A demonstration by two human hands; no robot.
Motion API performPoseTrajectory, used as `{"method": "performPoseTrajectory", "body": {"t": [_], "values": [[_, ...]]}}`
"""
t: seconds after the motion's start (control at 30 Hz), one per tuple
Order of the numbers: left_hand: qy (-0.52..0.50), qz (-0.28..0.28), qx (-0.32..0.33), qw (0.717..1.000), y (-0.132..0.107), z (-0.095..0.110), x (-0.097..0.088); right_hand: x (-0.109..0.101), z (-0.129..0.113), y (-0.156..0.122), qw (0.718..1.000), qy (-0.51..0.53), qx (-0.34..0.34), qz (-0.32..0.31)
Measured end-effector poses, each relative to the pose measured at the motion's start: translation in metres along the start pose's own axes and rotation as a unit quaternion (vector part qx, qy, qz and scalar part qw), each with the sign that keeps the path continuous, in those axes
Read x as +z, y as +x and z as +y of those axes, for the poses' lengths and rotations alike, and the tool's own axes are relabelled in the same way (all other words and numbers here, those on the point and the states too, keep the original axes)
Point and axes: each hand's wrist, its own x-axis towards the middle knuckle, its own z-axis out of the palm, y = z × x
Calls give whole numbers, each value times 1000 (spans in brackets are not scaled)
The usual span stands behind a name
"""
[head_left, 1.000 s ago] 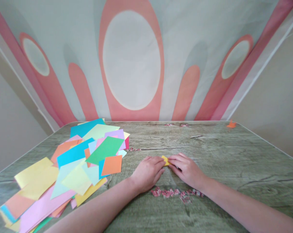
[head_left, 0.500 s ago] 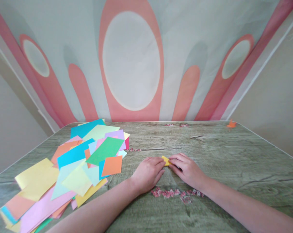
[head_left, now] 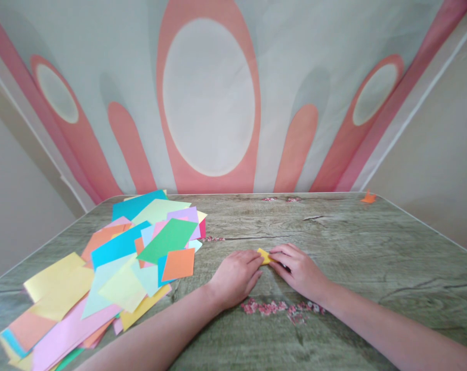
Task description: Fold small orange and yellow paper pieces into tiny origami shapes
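Observation:
A small piece of folded yellow paper (head_left: 264, 256) lies on the table between my two hands, partly covered by their fingers. My left hand (head_left: 238, 277) rests palm down, its fingertips pressed together on the paper's left side. From the right, my right hand (head_left: 298, 270) pinches the paper's other end between thumb and fingers. How the folds run underneath the fingertips is hidden.
Loose coloured paper sheets (head_left: 119, 288) overlap in a wide pile on the left of the wood-patterned table (head_left: 357, 247). An orange folded paper figure (head_left: 368, 197) stands at the far right corner. Behind the table hangs a pink and grey patterned backdrop (head_left: 210, 98).

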Motion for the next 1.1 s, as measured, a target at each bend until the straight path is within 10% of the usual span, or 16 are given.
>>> {"method": "performPoseTrajectory", "body": {"t": [1.1], "values": [[8,11,29,999,4,-10,3,-1,-2,3,1000,16,17,-18]]}}
